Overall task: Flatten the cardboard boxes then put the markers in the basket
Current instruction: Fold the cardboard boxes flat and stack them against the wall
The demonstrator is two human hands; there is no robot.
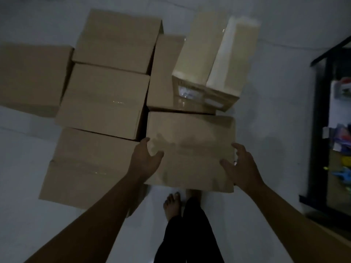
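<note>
Cardboard boxes crowd the pale floor [275, 114] in front of the person, all of them still standing in shape. Farthest left sits one closed box [32, 78] on its own, and just beside it runs a column of three closed boxes [102, 99], edge to edge, from far to near. Right of that column, the near box [190, 149] is gripped at both sides: the left hand [145, 161] curls over its left edge with the thumb on top, and the right hand [240, 166] clasps its right edge, fingers bent round the corner. Behind it stands a taller box [165, 73], and next to that an open box [214, 59] with its flaps raised and clear tape on its side. Below the held box, bare feet [171, 205] and dark trousers show. At the far right stands a black shelf [319, 130] holding colourful items too blurred to identify.
</note>
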